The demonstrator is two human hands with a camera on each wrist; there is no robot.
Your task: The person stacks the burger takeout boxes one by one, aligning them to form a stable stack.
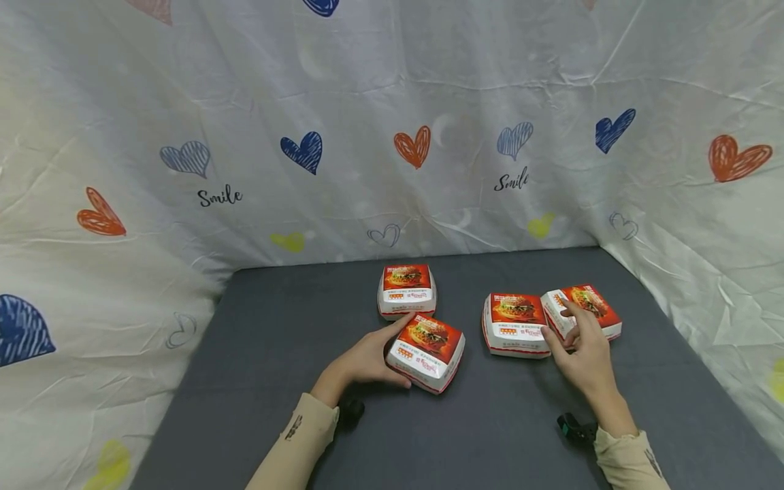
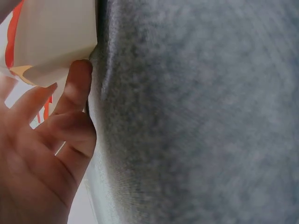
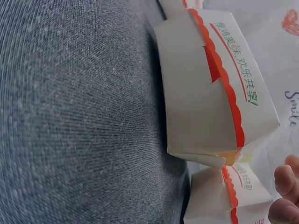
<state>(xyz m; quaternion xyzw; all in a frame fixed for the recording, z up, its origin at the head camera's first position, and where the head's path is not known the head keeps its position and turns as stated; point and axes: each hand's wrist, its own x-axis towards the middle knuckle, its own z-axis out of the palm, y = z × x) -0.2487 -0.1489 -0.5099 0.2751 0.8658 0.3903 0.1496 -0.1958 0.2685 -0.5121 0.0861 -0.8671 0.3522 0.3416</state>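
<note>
My left hand (image 1: 369,356) holds a red and white burger box (image 1: 427,350) by its left side, thumb at the back edge and fingers at the front. In the left wrist view, fingertips (image 2: 80,70) reach the lower corner of that white box (image 2: 56,37), close over the cloth. Behind it sits a second burger box (image 1: 407,291), partly overlapped. On the right, my right hand (image 1: 583,350) hovers with loosely bent fingers over two more boxes: a straight one (image 1: 516,325) and an angled one (image 1: 591,306) beside it. The right wrist view shows its fingers (image 3: 286,179) apart from the boxes.
Dark grey cloth (image 1: 275,327) covers the table. A pale curtain (image 1: 355,197) printed with hearts and "Smile" hangs along the back and sides. Black wrist devices (image 1: 576,429) show beneath both forearms.
</note>
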